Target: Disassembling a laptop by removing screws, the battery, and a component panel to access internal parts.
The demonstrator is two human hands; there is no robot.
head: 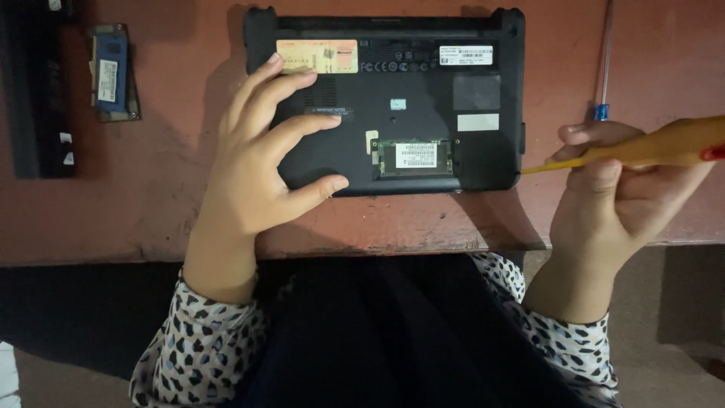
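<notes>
Nearest the camera are two spotted sleeves (200, 340) over a dark lap, and from them the forearms reach up to the front edge of the reddish counter (393, 227)

The left hand (253, 170) lies flat with its fingers spread wide on the left part of a small black laptop (423, 106) — the machine is turned upside down, its underside facing up, and it sits in the middle of the counter, just beyond the front edge. The thumb rests near the laptop's front edge, and the fingertips reach up towards a yellowish sticker (317, 56) near its rear left corner

The right hand (612, 189) is off the laptop, to its right, closed around the orange handle of a screwdriver (649, 147). The thin yellow shaft points left and its tip comes close to the laptop's right edge; whether it touches I cannot tell

On the underside an open bay shows a green memory module (416, 156) with a white label, close to the front edge. A white label (466, 54) sits near the rear right

Farther off, a second screwdriver (603, 68) with a blue collar lies right of the laptop, while at the far left a loose blue board (113, 72) lies beside a long black bar (38, 91) — what that is stays unclear
</notes>
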